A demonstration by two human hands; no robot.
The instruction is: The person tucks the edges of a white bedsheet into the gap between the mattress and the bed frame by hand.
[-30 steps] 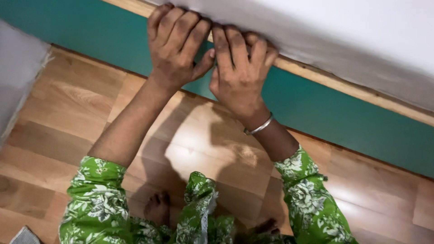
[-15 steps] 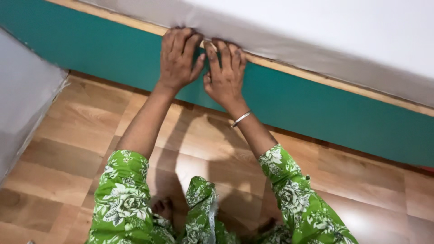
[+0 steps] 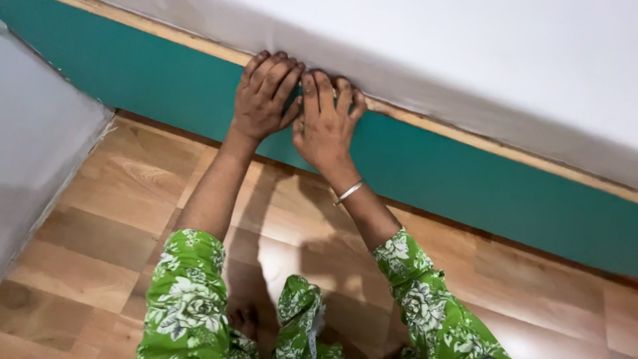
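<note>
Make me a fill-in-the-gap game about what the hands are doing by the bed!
1. Both hands, the left hand and the right hand, press against the edge of the ____ sheet.
2. The panel under the sheet is coloured ____.
3. A silver bangle is on the ____ wrist.
4. The floor is made of ____ planks.

Missing words: white; green; right; wooden

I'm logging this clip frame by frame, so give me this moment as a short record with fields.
setting: wooden floor beside a bed with a green side panel
left hand: fingertips pressed at the lower edge of the white sheet
right hand: beside the left, fingertips at the same edge
wrist: silver bangle
clothing: green floral sleeves
</note>
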